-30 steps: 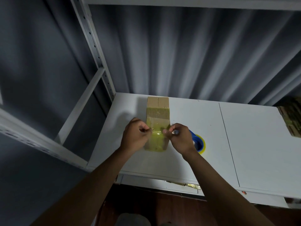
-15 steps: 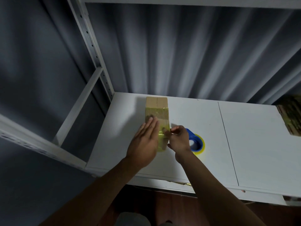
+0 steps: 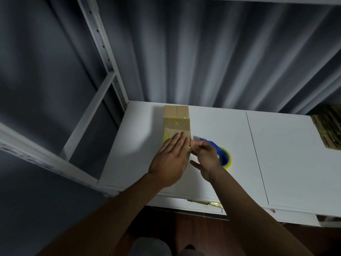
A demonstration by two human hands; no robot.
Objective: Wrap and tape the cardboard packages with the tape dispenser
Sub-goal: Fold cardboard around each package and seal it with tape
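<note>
Item: one cardboard package point(image 3: 176, 120), a narrow brown box lying flat on the white counter point(image 3: 287, 154) near its back left corner, long axis running away from the person. Condition: partly taped; yellowish clear tape point(image 3: 177, 121) bands its middle and near portion, while the far end shows bare cardboard with a centre seam. Left hand point(image 3: 170, 161): one, laid flat on the near half of the package, fingers straight and together, pressing the tape down. Right hand point(image 3: 206, 159): one, at the package's right edge, its grip a thumb-and-fingertip pinch at the tape's edge there (what exactly lies between the fingertips is too small to tell), remaining fingers loosely spread. Tape dispenser point(image 3: 222, 157): one, blue with a yellow roll, resting on the counter just right of the package and partly hidden by the right hand; no hand holds it. Further stock: a stack of taped cardboard point(image 3: 329, 126) at the counter's far right edge, cut off by the frame, count not determinable. Scraps of tape point(image 3: 212, 203): a few, stuck on the counter's front lip. Progress, as judged: this package is mid-wrap, with smoothing under way; the far end appears left to cover.
</note>
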